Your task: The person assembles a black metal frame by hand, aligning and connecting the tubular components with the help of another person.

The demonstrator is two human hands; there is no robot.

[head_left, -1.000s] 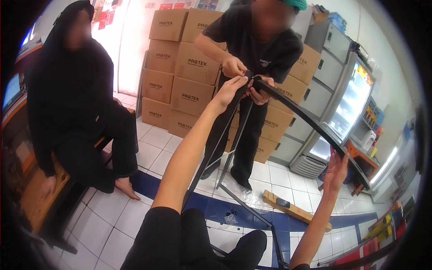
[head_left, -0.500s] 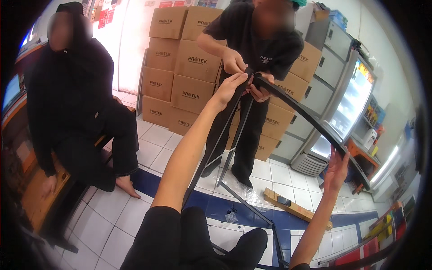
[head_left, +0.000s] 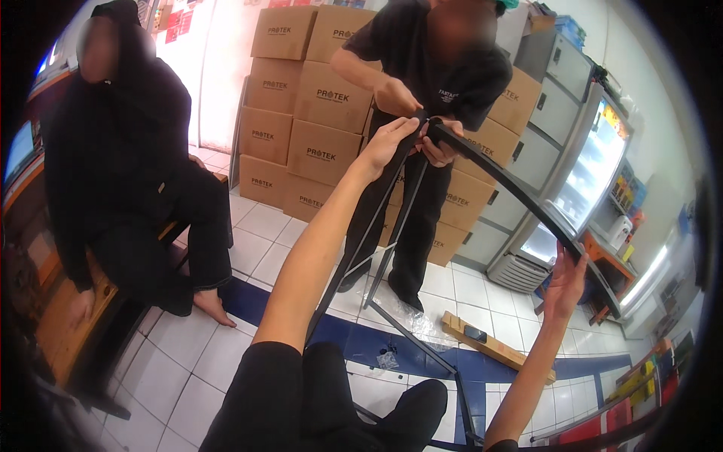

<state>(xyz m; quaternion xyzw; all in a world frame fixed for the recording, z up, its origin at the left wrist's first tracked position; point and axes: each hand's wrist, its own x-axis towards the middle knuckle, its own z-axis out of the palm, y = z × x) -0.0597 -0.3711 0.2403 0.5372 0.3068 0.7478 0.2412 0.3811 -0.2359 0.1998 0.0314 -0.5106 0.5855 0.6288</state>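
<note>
A black metal frame (head_left: 328, 294) stands between my knees and a co-worker, its slim legs slanting down to the floor. My left hand (head_left: 385, 151) grips its upper end, fingers pressed along the dark bar. Close beside it, the co-worker's two hands (head_left: 440, 151) work at the joint; what their fingers hold there is hidden. From that joint a long black bar (head_left: 520, 192) runs out to the right, sloping down. Under its outer part my right hand (head_left: 565, 282) is closed round the bar, palm up, bearing it from below.
A long narrow carton (head_left: 497, 352) lies on the tiles with a dark flat object (head_left: 474, 334) on it. Near it are clear plastic wrap (head_left: 414, 322) and a small bag of parts (head_left: 387, 359). Stacked cardboard boxes (head_left: 325, 151), a glass-door fridge (head_left: 584, 181) and a seated person (head_left: 132, 173) surround us.
The co-worker's hand at the joint has shifted slightly down and right. My hands keep their holds; the view has moved only a little.
</note>
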